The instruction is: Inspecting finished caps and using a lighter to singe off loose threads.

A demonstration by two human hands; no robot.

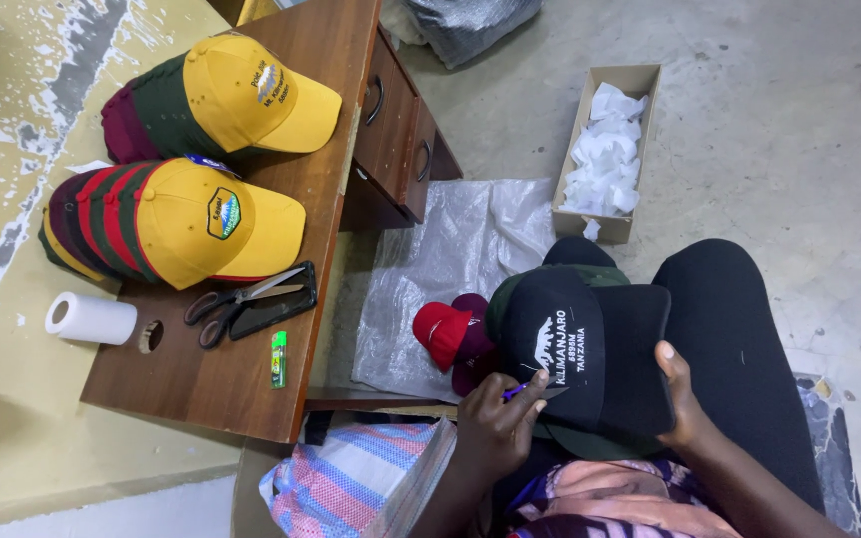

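A black cap [590, 344] with a white animal emblem and white lettering lies on my lap, on top of a dark green cap [590, 438]. My left hand [495, 423] is closed around a small blue-handled cutting tool [528, 391], whose tip touches the cap's front panel. At the brim's right edge, my right hand [682, 399] grips the cap with the thumb on top. Red and maroon caps [450, 334] lie just left of my knees on a plastic sheet.
A wooden desk [251, 384] at the left holds two stacks of yellow-fronted caps [196, 219], scissors [231, 304], a black phone [276, 309], a green lighter [278, 359] and a paper roll [92, 319]. A cardboard box of white scraps [605, 149] stands on the concrete floor. A striped bag [361, 483] is beside me.
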